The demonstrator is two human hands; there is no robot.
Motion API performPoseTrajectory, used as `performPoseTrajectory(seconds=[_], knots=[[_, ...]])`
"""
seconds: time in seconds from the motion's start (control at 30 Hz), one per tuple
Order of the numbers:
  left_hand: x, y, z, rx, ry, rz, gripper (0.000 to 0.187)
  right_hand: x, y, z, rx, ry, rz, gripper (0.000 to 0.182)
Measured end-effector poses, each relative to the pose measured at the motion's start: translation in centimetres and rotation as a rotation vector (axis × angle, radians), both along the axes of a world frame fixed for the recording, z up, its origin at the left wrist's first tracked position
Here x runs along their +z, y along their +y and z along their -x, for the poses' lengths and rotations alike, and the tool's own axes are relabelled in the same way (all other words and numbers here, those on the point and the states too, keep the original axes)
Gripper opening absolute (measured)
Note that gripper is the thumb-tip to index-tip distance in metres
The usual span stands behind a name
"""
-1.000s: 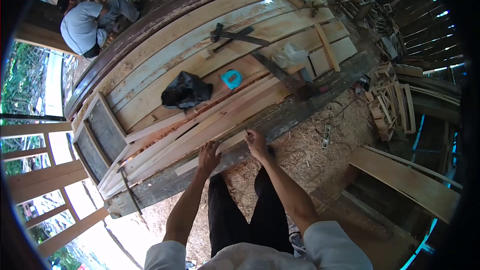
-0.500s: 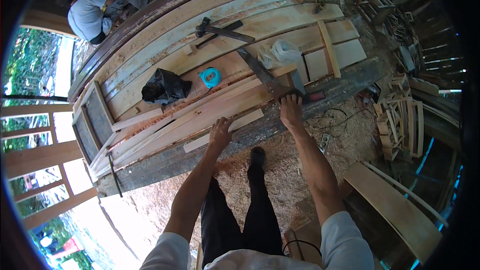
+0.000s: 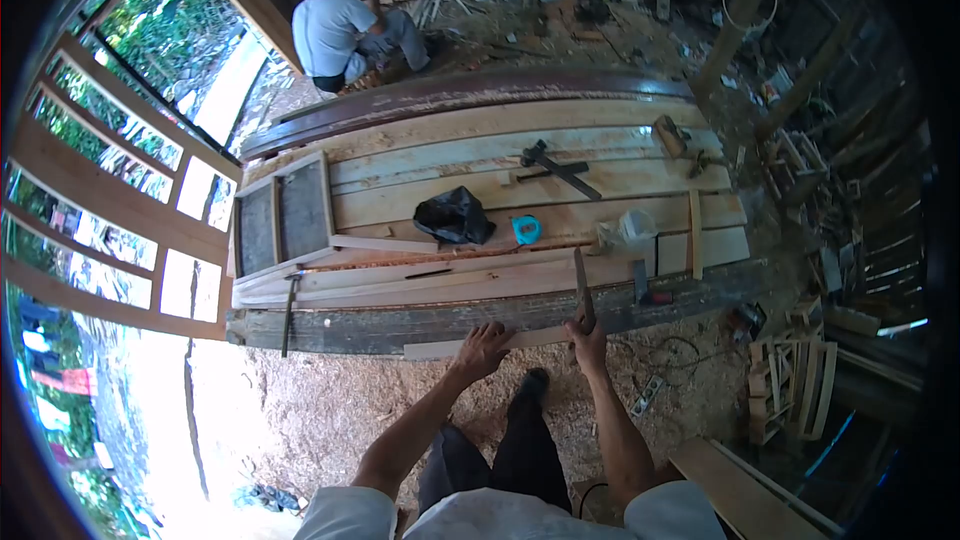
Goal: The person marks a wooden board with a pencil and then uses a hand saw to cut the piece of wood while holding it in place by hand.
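My left hand [image 3: 482, 348] rests fingers spread on a thin pale wooden strip [image 3: 440, 347] lying along the front edge of the plank-topped workbench [image 3: 400, 325]. My right hand [image 3: 588, 335] grips the lower end of a dark metal square [image 3: 581, 285], whose long blade points away across the planks. Both arms reach forward from my white sleeves, above my dark trousers.
On the bench lie a black bag [image 3: 455, 216], a teal tape measure [image 3: 526, 230], a clear plastic bag [image 3: 628, 230], a hammer [image 3: 289, 308], another dark square [image 3: 558, 170] and a framed panel [image 3: 283, 220]. A person in a grey shirt [image 3: 335, 30] crouches beyond. Sawdust covers the floor; wooden frames stand right.
My right hand has taken hold of the metal square and drawn it toward the bench's front edge. My left hand stays on the strip. My view has pulled back and swung left.
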State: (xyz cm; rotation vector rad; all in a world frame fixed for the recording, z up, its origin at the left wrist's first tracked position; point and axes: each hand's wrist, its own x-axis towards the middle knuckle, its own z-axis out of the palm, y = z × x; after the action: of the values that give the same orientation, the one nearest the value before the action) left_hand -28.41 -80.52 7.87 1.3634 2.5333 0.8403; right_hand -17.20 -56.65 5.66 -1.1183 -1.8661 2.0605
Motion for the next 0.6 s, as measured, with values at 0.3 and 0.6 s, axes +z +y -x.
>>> performPoseTrajectory(seconds=[0.3,0.6], knots=[[5.4,-12.6,0.3,0.076,-0.02,-0.066,0.045,5.6,-10.6,1.8,0.018,0.384,-0.031,0.016],[8.4,-21.1,1.4,-0.099,-0.161,-0.177,0.05,13.4,-20.1,-0.3,-0.026,0.38,0.082,0.018]])
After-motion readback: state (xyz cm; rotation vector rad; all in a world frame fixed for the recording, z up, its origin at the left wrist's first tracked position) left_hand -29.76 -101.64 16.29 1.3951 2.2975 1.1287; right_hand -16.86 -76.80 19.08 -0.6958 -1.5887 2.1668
